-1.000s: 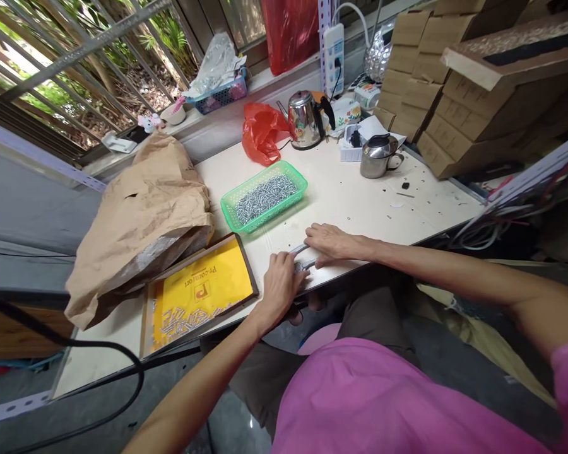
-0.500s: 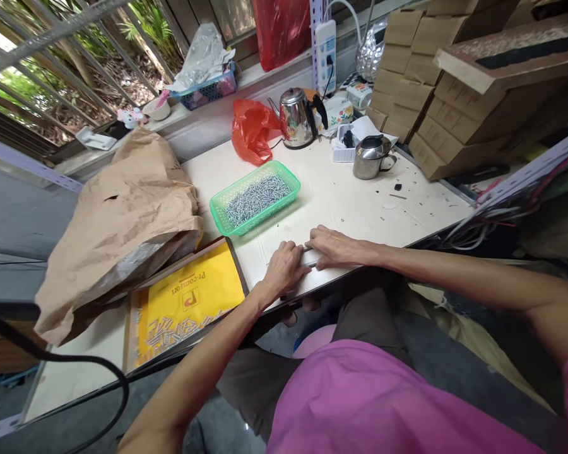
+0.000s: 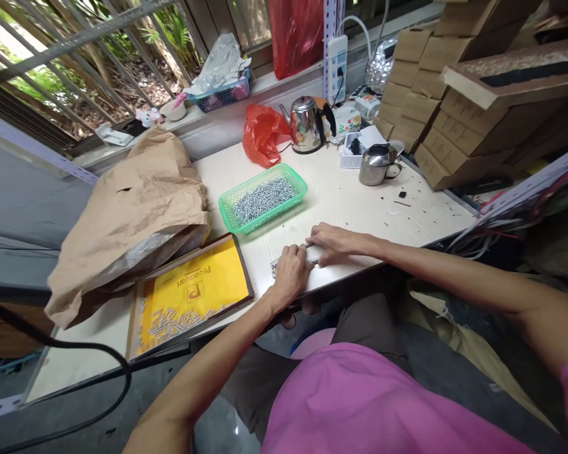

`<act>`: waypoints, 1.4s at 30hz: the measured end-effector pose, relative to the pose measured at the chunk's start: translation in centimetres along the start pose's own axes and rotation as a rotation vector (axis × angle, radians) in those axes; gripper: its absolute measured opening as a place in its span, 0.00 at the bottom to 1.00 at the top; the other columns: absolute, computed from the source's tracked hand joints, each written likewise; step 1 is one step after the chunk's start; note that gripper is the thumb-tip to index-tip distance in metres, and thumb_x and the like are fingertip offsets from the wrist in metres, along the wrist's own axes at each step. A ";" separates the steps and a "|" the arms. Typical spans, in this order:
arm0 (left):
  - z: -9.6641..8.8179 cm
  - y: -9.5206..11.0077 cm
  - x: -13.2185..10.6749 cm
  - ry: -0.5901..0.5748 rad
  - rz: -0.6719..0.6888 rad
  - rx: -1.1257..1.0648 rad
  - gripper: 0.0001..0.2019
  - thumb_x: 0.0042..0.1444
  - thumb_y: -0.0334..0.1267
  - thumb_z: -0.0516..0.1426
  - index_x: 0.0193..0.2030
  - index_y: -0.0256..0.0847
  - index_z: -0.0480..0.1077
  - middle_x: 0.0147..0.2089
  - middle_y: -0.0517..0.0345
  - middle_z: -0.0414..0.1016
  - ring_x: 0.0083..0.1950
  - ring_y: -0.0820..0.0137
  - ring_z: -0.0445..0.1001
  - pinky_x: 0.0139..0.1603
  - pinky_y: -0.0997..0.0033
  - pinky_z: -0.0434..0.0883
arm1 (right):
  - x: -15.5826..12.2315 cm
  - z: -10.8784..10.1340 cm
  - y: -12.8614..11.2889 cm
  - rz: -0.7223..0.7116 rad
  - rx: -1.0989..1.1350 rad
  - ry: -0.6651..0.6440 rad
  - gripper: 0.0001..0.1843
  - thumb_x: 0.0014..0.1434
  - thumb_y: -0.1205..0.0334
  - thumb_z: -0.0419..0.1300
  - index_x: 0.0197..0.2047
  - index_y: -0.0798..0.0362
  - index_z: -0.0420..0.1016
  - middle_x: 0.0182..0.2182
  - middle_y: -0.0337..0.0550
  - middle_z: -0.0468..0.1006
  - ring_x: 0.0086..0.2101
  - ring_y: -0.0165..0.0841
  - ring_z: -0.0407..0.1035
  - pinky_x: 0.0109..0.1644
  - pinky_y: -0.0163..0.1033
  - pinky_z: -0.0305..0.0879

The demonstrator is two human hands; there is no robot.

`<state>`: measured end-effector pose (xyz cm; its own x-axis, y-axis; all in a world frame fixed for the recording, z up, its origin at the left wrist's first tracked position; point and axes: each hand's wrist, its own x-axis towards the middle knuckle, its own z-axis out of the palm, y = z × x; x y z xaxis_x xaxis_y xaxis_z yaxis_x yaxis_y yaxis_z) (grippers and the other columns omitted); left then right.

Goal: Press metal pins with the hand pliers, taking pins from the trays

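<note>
I see a green plastic basket (image 3: 277,211) full of little silver pins (image 3: 265,200). The left hand (image 3: 291,274) and right hand (image 3: 334,243) pinch a thin shiny strip (image 3: 308,246), mostly hidden.

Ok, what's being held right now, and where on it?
A thin metal piece, it seems, pinched by the fingers of the left hand and the right hand. The hands hide most of it, so the exact place of the hold cannot be told.

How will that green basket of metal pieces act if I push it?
The thin-walled green plastic basket may flex. Its load of small metal pieces probably makes it heavy for its size. The loose pieces could spill if it tips.
</note>
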<state>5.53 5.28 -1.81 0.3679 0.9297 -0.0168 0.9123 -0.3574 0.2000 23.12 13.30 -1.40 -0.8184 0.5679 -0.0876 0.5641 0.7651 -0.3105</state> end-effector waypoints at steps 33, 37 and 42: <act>-8.5 -19.7 -18.7 0.212 -0.724 0.023 0.11 0.60 0.34 0.53 0.42 0.41 0.78 0.41 0.50 0.77 0.47 0.63 0.71 0.51 0.63 0.67 | 8.2 -5.0 -7.6 -0.191 0.041 0.556 0.12 0.65 0.61 0.49 0.38 0.52 0.73 0.34 0.47 0.76 0.38 0.39 0.68 0.44 0.44 0.63; -8.8 -21.2 -20.6 0.052 -0.528 -0.053 0.10 0.59 0.37 0.56 0.41 0.45 0.79 0.40 0.52 0.76 0.45 0.64 0.70 0.49 0.66 0.67 | 10.1 -7.5 -3.9 -0.059 -0.084 0.636 0.16 0.64 0.57 0.51 0.52 0.51 0.71 0.44 0.51 0.75 0.47 0.45 0.67 0.50 0.51 0.63; -7.9 -19.9 -20.5 -0.089 -0.407 0.045 0.11 0.62 0.37 0.54 0.41 0.44 0.79 0.40 0.50 0.74 0.46 0.64 0.68 0.46 0.68 0.66 | 9.9 -5.9 -3.7 -0.109 -0.105 0.618 0.22 0.64 0.55 0.52 0.59 0.52 0.65 0.47 0.52 0.73 0.48 0.46 0.67 0.50 0.51 0.66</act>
<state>-21.58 -5.95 2.27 -0.0121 0.9853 -0.1704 0.9926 0.0324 0.1168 13.57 17.87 4.47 -0.6751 0.5312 0.5119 0.5145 0.8363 -0.1893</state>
